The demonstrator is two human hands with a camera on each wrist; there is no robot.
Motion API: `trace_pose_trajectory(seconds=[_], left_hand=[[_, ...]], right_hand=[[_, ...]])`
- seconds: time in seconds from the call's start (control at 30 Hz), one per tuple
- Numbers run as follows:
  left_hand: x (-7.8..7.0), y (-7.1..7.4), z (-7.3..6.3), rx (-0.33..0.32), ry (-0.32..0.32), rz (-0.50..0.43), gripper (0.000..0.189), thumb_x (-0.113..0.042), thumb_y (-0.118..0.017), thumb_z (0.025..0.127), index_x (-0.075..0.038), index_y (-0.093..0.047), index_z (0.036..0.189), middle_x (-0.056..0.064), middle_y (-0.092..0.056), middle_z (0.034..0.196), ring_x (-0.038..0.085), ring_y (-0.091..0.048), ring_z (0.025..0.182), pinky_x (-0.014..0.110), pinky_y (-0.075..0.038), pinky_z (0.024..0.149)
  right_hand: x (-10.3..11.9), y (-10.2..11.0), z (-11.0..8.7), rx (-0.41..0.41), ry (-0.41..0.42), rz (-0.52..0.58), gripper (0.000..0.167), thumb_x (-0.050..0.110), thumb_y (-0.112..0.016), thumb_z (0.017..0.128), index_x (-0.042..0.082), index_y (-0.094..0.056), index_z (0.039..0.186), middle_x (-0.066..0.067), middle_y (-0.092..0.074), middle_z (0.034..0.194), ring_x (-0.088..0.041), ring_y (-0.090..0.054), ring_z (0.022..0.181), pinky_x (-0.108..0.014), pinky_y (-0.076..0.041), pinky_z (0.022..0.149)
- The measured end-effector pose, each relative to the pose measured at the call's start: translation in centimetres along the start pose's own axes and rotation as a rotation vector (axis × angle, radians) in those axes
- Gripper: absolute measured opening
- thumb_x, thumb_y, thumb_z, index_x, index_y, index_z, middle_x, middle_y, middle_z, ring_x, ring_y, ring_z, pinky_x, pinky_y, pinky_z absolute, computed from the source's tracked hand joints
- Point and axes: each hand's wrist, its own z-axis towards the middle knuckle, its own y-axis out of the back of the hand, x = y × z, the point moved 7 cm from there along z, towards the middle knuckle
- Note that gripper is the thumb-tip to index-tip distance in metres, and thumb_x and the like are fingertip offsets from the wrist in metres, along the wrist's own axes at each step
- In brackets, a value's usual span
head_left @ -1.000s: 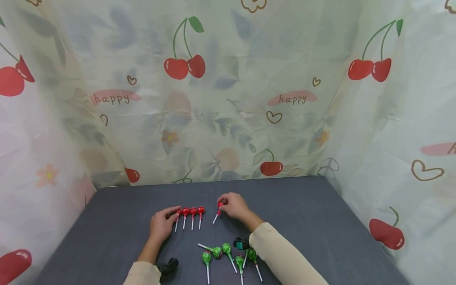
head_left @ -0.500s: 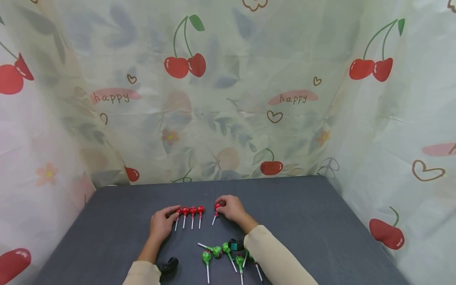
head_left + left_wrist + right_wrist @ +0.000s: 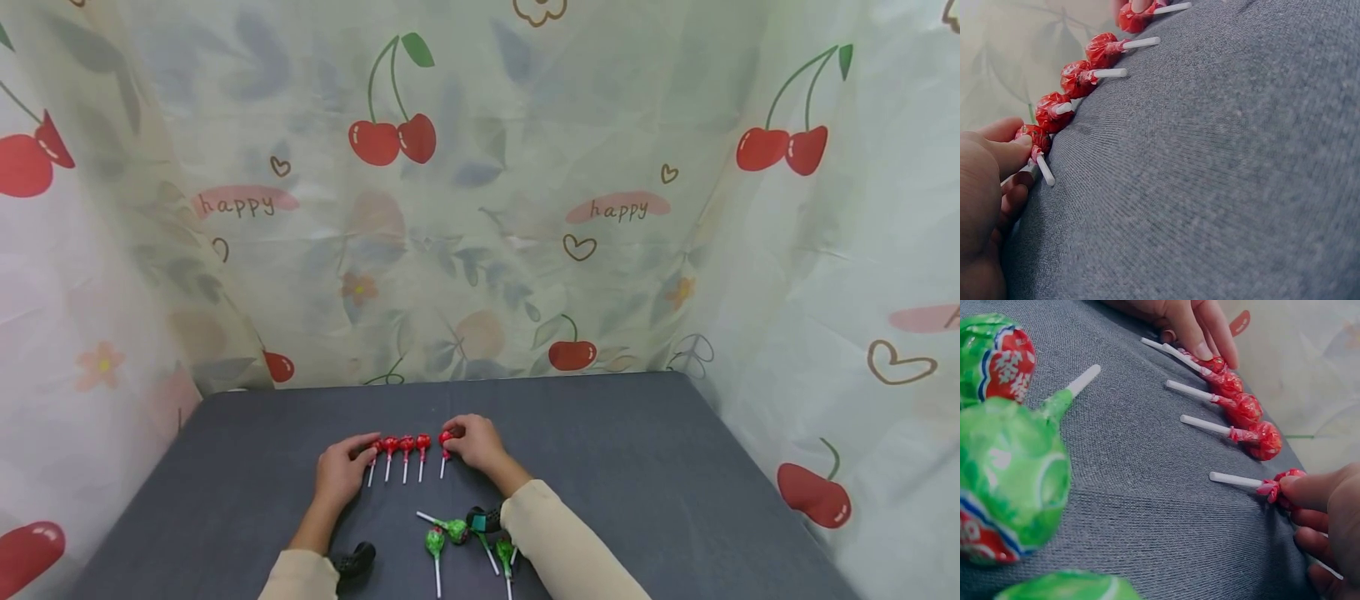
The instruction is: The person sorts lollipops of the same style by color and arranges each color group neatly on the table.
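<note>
Nearest the wearer, the person's pale left sleeve [image 3: 300, 575] and right sleeve [image 3: 573, 537] reach in over a dark grey table [image 3: 615, 467], a black band [image 3: 484, 520] at the right wrist. Between and partly under the forearms lie green lollipops [image 3: 435, 543], loose, their sticks at odd angles. The right sleeve covers part of the group, so their full number cannot be told. Neither hand touches them; judging by how they lie, nothing about them has been put in order.

Farther in, four red lollipops [image 3: 407, 445] stand close side by side in a neat row, heads away from the person, white sticks toward the person. That row looks like the finished part. At its left end, the left hand [image 3: 340, 475] pinches the first one between thumb and finger, the grip narrow, seemingly to steady it.

Just beyond the row's right end, the right hand [image 3: 478, 443] pinches a fifth red lollipop [image 3: 444, 438] near its head. It lies roughly in line but apart from the fourth; closing that gap appears to be what remains for the reds, since no other red one shows.

Behind the table hangs a pale curtain [image 3: 480, 208] printed with cherries.
</note>
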Motion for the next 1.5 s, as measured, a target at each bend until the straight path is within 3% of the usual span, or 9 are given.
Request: trace_pose_trajectory(seconds=[0.37, 0.73, 1.17, 1.5], left_hand=[[-0.2, 0.1, 0.1, -0.001, -0.001, 0.008, 0.027, -0.015, -0.067, 0.093, -0.017, -0.072, 0.119, 0.011, -0.067, 0.115, 0.026, -0.057, 0.091, 0.045, -0.043, 0.078], [-0.2, 0.0, 0.2, -0.004, 0.003, 0.007, 0.027, -0.015, -0.068, 0.092, -0.017, -0.072, 0.119, 0.012, -0.067, 0.117, 0.027, -0.059, 0.096, 0.047, -0.044, 0.082], [0.0, 0.0, 0.1, 0.001, -0.01, 0.001, 0.027, -0.014, -0.067, 0.093, -0.016, -0.072, 0.119, 0.014, -0.066, 0.119, 0.03, -0.059, 0.104, 0.051, -0.044, 0.088], [0.1, -0.1, 0.0, 0.015, 0.0, 0.0, 0.028, -0.015, -0.067, 0.093, -0.017, -0.071, 0.121, 0.014, -0.065, 0.12, 0.029, -0.059, 0.103, 0.051, -0.044, 0.086]], right_hand=[[0.5, -0.5, 0.0, 0.042, 0.03, 0.008, 0.021, 0.016, -0.075, 0.086, 0.013, -0.074, 0.107, 0.003, -0.066, 0.092, -0.015, -0.06, 0.083, -0.034, -0.048, 0.076], [0.5, -0.5, -0.3, 0.039, 0.038, 0.013, 0.022, 0.017, -0.075, 0.086, 0.014, -0.073, 0.108, 0.004, -0.066, 0.091, -0.014, -0.059, 0.083, -0.034, -0.047, 0.076], [0.2, -0.6, -0.3, 0.04, 0.026, 0.073, 0.022, 0.016, -0.075, 0.085, 0.011, -0.073, 0.106, 0.004, -0.065, 0.086, -0.012, -0.057, 0.077, -0.031, -0.047, 0.07], [0.2, 1.0, -0.8, 0.021, -0.004, 0.178, 0.026, 0.015, -0.076, 0.084, 0.007, -0.072, 0.108, 0.005, -0.062, 0.08, -0.011, -0.056, 0.07, -0.028, -0.046, 0.063]])
